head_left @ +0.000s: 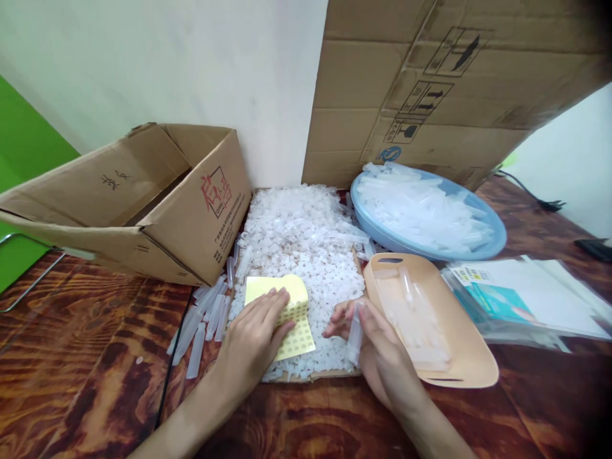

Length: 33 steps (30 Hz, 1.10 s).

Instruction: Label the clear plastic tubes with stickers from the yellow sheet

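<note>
1. Translucent tube (354,335): in the right hand (385,350), over the heap's right edge, grasped between thumb and fingers.
2. Yellow sticker sheet (297,335): left of the tube, curled over; the left hand (255,331) grasps it, fingers laid across the curl.
3. Small white pieces (329,271): heaped beneath both.
4. Peach tray (471,360): beside the right hand, holding more tubes (414,312).
5. Blue basin (498,236): behind the tray, piled high.

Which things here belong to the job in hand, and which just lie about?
Likely in the job:
yellow dotted sheet, under left hand
translucent tube, in right hand
tan tray of similar tubes

Probably just lying about:
open carton
plastic packets
</note>
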Motion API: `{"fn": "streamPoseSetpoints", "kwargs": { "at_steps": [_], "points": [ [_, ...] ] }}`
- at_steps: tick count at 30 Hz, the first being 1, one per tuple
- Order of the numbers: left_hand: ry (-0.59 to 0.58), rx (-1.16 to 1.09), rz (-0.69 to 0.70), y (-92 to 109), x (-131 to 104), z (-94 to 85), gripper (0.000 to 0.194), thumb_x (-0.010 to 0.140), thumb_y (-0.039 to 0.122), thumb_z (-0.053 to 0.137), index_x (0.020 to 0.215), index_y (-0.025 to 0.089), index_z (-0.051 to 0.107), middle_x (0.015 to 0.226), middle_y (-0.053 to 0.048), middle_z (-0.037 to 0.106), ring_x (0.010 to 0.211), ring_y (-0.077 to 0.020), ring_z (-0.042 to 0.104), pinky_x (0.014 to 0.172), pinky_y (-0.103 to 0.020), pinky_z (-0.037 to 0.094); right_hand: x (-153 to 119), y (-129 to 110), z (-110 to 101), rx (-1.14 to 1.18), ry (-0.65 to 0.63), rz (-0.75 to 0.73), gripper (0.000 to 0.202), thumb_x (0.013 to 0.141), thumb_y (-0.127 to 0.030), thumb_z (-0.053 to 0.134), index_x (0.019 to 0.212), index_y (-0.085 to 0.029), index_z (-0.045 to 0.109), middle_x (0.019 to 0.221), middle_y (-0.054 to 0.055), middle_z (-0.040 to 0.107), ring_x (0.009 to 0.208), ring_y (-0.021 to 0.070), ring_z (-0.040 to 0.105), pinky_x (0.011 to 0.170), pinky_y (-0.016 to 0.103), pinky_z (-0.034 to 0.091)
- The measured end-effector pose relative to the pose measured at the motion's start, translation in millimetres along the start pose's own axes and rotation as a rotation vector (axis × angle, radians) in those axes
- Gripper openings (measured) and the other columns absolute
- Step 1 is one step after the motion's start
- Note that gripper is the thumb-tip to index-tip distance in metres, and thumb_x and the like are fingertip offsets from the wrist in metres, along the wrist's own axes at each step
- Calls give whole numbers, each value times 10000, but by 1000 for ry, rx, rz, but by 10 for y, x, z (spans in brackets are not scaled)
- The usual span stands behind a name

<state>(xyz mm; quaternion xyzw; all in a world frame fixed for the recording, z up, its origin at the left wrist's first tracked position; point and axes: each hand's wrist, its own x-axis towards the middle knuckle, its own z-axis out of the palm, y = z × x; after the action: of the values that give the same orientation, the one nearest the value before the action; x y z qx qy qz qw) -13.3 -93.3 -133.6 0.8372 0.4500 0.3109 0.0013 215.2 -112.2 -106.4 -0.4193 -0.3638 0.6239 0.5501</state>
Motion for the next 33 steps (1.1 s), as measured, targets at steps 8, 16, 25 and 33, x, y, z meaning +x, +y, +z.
{"fn": "streamPoseSetpoints", "kwargs": {
  "at_steps": [8, 16, 25, 33],
  "points": [
    [133, -26, 156, 38, 111, -275, 381, 993, 163, 686, 1364, 116, 613, 1261, -138, 781, 1176, -263, 748, 1047, -426, 596, -23, 49, 7, -15, -6, 42, 354, 1023, -538, 591, 991, -201, 695, 975, 55, 720, 643, 121, 605, 651, 263, 506],
    [43, -116, 299, 119, 107, -271, 387, 1011, 184, 664, 1381, 84, 605, 1320, -148, 753, 1272, -267, 697, 1083, -435, 579, -59, -41, 19, -476, -148, -189, 244, 915, -447, 773, 890, -205, 769, 879, 43, 672, 829, 198, 616, 760, 290, 484],
    [8, -357, 203, 151, 73, -233, 327, 1023, 125, 611, 1347, 134, 651, 1337, -147, 727, 1342, -260, 623, 1128, -455, 540, -70, -19, 81, -574, -148, -177, 235, 981, -337, 691, 809, -190, 756, 757, 15, 641, 704, 162, 577, 669, 261, 451],
    [100, -564, 42, 253, 104, -240, 286, 928, 7, 704, 1161, 173, 718, 1148, -93, 774, 1123, -209, 698, 1010, -368, 573, -123, 69, 123, -671, -176, -371, 163, 993, -234, 672, 876, -214, 785, 772, 15, 678, 717, 162, 629, 673, 255, 470]
  ]
}}
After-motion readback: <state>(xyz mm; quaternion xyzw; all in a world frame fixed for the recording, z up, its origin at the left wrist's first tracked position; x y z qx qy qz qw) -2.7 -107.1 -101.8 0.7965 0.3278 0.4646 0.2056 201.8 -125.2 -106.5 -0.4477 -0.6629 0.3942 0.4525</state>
